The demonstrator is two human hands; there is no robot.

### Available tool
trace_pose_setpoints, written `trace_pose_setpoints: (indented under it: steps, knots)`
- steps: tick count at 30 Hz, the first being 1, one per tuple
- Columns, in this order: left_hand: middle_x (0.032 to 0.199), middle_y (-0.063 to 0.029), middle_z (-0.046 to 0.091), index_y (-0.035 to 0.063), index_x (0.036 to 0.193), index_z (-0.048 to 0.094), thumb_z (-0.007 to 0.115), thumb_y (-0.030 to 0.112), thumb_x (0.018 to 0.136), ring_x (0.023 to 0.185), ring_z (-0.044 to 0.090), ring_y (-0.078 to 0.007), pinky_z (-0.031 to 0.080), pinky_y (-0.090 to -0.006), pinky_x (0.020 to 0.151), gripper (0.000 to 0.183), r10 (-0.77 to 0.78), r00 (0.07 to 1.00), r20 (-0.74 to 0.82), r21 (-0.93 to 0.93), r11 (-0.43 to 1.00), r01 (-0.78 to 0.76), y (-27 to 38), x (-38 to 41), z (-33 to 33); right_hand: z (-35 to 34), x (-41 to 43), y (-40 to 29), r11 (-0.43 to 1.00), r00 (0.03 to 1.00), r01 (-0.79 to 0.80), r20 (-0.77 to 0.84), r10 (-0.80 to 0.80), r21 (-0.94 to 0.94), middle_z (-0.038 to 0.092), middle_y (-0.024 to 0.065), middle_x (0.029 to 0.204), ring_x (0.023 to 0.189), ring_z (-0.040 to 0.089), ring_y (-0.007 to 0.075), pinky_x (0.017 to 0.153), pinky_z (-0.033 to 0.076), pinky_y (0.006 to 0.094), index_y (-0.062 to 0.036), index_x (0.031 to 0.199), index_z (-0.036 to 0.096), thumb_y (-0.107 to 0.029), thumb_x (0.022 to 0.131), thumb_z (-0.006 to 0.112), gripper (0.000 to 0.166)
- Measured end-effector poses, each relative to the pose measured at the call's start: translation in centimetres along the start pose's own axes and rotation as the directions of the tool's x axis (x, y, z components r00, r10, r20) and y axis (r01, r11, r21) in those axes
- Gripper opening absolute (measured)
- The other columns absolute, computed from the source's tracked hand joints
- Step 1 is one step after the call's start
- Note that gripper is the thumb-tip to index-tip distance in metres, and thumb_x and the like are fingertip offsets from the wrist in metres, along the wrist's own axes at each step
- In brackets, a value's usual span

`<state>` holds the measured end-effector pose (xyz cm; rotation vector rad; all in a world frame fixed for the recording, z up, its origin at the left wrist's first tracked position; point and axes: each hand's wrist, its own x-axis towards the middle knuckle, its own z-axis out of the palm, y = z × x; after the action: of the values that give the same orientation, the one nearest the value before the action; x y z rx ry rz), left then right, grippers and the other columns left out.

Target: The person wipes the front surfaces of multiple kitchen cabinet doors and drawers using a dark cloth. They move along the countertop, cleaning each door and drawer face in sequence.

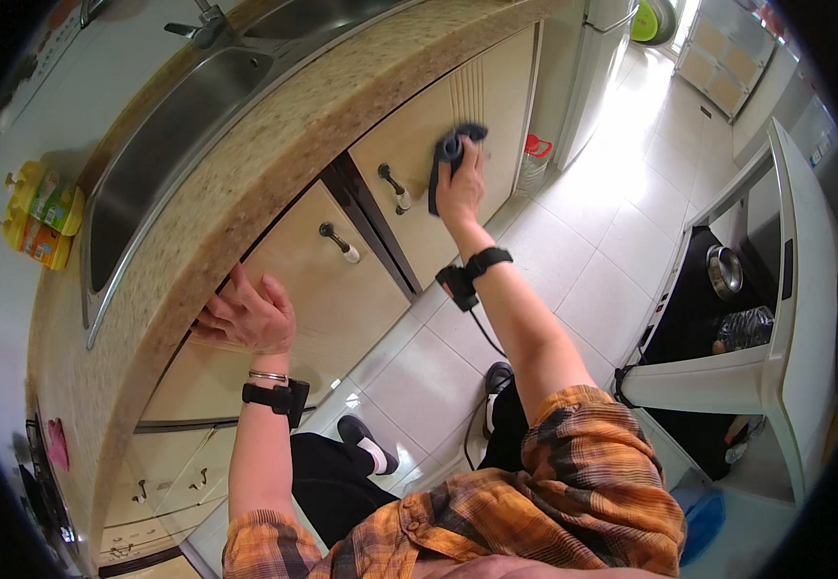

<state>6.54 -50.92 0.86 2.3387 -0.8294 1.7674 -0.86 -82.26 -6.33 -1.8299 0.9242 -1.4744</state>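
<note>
My right hand (462, 184) grips a folded dark grey cloth (442, 174), which lies against the right cream cabinet door (419, 130) near its grooved panel. Part of the cloth is blurred. To the left of that hand is the door's handle (393, 188), dark metal with a white middle. My left hand (249, 315) holds nothing; its fingers are spread at the top of the left cabinet door (346, 311), with the fingertips partly hidden by the overhanging stone countertop (245, 195). A second handle (339, 242) sits on that left door.
A steel sink (173, 152) with a faucet (205, 29) is set into the counter. Yellow detergent bottles (42, 213) stand behind it. At right, a white shelf unit (723, 391) holds a metal bowl (724, 271). A red-handled container (534, 163) stands beside the refrigerator (592, 79).
</note>
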Motion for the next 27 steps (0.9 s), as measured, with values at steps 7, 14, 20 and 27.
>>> trace_pose_setpoints:
  steps: [7, 14, 20, 27]
  knots:
    - [0.144, -0.0240, 0.030, 0.0170, 0.139, 0.044, 0.053, 0.038, 0.088, 0.135, 0.020, -0.0521, 0.008, -0.0684, 0.104, 0.056, -0.016, 1.000, 0.018, -0.007, 1.000, 0.016, 0.8, 0.2, 0.1, 0.0, -2.8, 5.4, 0.986, 0.968, -0.156, 0.209, 0.140, 0.065, 0.050, 0.0169, 0.122, 0.111, 0.052, 0.0416, 0.089, 0.046, 0.0468, -0.0111, 0.125, 0.046, -0.012, 0.086, 0.059, 0.041]
    - [0.144, -0.0238, 0.029, 0.0186, 0.139, 0.043, 0.055, 0.037, 0.086, 0.132, 0.023, -0.0510, 0.011, -0.0692, 0.103, 0.057, -0.006, 1.000, 0.008, 0.003, 1.000, 0.006, -0.3, 0.1, -0.1, -2.8, 0.2, -10.5, 0.947, 0.952, 0.237, 0.143, -0.271, 0.214, 0.053, 0.0138, 0.119, 0.106, 0.057, 0.0368, 0.085, 0.049, 0.0418, -0.0129, 0.117, 0.054, -0.006, 0.076, 0.067, 0.044]
    - [0.145, -0.0227, 0.028, 0.0164, 0.141, 0.041, 0.049, 0.036, 0.092, 0.134, 0.018, -0.0493, 0.010, -0.0682, 0.102, 0.053, -0.001, 1.000, -0.004, -0.039, 0.999, 0.001, 0.5, 0.7, -0.5, -3.1, -1.1, -7.5, 0.967, 0.943, 0.219, 0.226, -0.245, 0.134, 0.054, 0.0107, 0.118, 0.108, 0.056, 0.0334, 0.084, 0.050, 0.0408, -0.0148, 0.115, 0.057, -0.009, 0.077, 0.068, 0.040]
    - [0.144, -0.0233, 0.029, 0.0173, 0.141, 0.040, 0.054, 0.037, 0.088, 0.132, 0.022, -0.0507, 0.010, -0.0692, 0.102, 0.057, 0.000, 1.000, 0.000, -0.013, 1.000, 0.000, 0.2, 0.5, -0.4, -2.2, -2.0, -13.7, 0.892, 0.892, 0.449, 0.037, -0.451, 0.061, 0.054, 0.0109, 0.115, 0.103, 0.056, 0.0351, 0.082, 0.050, 0.0419, -0.0134, 0.114, 0.056, -0.005, 0.073, 0.068, 0.044]
